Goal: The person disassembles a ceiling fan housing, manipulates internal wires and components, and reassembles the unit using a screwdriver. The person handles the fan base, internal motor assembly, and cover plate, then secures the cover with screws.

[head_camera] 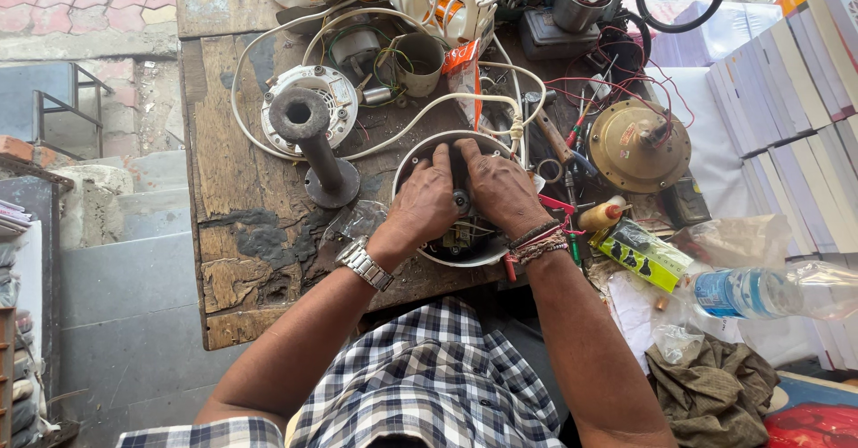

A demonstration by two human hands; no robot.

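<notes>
A round white-rimmed motor housing [413, 150] lies on the worn wooden workbench [228, 171] right in front of me. Both hands are inside it. My left hand [424, 205], with a metal watch at the wrist, presses its fingers down on the dark inner part. My right hand [502, 193], with thread bands at the wrist, rests beside it, its fingers pushing on the same inner part. A small metal shaft [461, 200] shows between the two hands. Copper windings show under my palms.
A dark metal pipe on a flange [313, 149] stands to the left beside a white round cover [335, 95]. White cable loops across the bench. A brass-coloured motor cover [639, 144], screwdrivers, a green box [642, 253], a plastic bottle [742, 289] and stacked books [795, 100] lie to the right.
</notes>
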